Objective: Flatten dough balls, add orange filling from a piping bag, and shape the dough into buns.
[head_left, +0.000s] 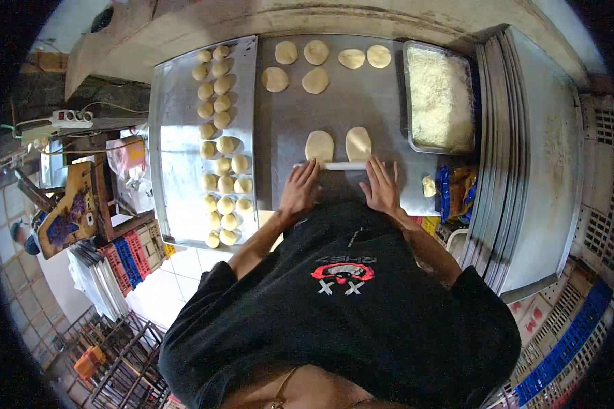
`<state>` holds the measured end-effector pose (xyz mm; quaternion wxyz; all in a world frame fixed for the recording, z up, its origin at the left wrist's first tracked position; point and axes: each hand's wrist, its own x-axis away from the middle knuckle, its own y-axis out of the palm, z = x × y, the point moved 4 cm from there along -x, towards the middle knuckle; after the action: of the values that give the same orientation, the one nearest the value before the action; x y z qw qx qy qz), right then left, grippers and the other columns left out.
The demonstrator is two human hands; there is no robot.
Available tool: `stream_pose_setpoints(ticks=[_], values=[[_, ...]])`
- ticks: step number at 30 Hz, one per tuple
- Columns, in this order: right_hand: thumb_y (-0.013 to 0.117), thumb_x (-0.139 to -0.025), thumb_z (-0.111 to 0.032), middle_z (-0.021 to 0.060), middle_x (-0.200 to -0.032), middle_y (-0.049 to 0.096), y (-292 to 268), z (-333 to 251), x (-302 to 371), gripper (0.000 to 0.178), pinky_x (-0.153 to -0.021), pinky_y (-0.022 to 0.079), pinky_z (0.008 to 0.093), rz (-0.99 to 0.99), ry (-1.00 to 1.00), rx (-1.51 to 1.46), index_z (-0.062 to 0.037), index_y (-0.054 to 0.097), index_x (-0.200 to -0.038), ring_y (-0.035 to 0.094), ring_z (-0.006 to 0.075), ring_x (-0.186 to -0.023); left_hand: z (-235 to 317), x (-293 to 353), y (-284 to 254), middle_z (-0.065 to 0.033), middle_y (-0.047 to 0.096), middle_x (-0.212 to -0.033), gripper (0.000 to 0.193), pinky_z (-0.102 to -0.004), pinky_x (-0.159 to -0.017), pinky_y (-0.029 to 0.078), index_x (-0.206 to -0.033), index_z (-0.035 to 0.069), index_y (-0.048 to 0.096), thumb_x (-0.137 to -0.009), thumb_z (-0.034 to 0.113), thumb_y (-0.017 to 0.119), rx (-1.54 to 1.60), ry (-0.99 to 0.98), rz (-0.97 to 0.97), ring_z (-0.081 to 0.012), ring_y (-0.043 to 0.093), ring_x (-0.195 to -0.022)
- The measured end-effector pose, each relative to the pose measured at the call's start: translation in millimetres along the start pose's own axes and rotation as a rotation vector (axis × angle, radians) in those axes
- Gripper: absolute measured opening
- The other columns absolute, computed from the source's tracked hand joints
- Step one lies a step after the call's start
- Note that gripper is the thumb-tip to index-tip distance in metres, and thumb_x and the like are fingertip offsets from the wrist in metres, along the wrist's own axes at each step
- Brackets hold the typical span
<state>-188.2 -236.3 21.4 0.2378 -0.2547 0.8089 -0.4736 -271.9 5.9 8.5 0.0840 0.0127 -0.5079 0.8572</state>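
Observation:
A thin white rolling pin (344, 165) lies crosswise on the metal work table (361, 109), against the near ends of two flattened dough ovals. The left dough oval (319, 145) is smooth; the right dough oval (359, 143) has a small fold at its edge. My left hand (300, 187) rests on the pin's left end with its fingers stretched out flat. On the right end lies my right hand (382, 185), fingers likewise straight and not wrapped round the pin. Farther back, several flattened dough rounds (315, 80) lie in two rows.
Left, a metal tray (177, 150) carries rows of dough balls (222, 123). A tray of pale shredded filling (440, 95) stands at the back right. Near it lie a small yellowish lump (428, 186) and a blue packet (445, 183). Stacked metal trays (525, 157) stand upright far right.

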Motion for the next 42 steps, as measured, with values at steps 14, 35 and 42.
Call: stream_pose_setpoints(ticks=[14, 35, 42], values=[[0.072, -0.079, -0.015, 0.0159, -0.087, 0.069, -3.5, 32.8, -94.4, 0.021, -0.07, 0.051, 0.0355, -0.043, 0.426, -0.378, -0.0042, 0.07, -0.097, 0.066, 0.0272, -0.079, 12.0, -101.6, -37.8, -0.0167, 0.066, -0.09, 0.015, -0.0434, -0.071, 0.051, -0.091, 0.007, 0.067, -0.079, 0.014, 0.067, 0.331, -0.143, 0.2, -0.0399, 0.062, -0.082], [0.07, -0.073, -0.005, 0.0144, -0.096, 0.065, 4.2, 4.4, -67.0, 0.027, -0.08, 0.05, 0.041, -0.768, 0.137, -0.485, -0.0065, 0.066, -0.099, 0.062, 0.0332, -0.093, -92.0, -31.8, -111.6, -0.0193, 0.054, -0.105, 0.035, -0.046, -0.083, 0.044, -0.112, 0.004, 0.055, -0.079, 0.012, 0.063, -0.013, -0.568, 0.856, -0.0401, 0.053, -0.097], [0.072, -0.066, 0.002, 0.0106, -0.096, 0.058, 3.9, -17.1, -15.5, 0.033, -0.081, 0.048, 0.0427, -0.601, 0.05, -0.293, -0.0087, 0.061, -0.095, 0.057, 0.0337, -0.096, -109.4, 50.5, -77.6, -0.0208, 0.058, -0.103, 0.044, -0.0475, -0.079, 0.046, -0.115, 0.003, 0.052, -0.081, 0.027, 0.067, -0.064, -0.917, 0.687, -0.0405, 0.056, -0.098]])
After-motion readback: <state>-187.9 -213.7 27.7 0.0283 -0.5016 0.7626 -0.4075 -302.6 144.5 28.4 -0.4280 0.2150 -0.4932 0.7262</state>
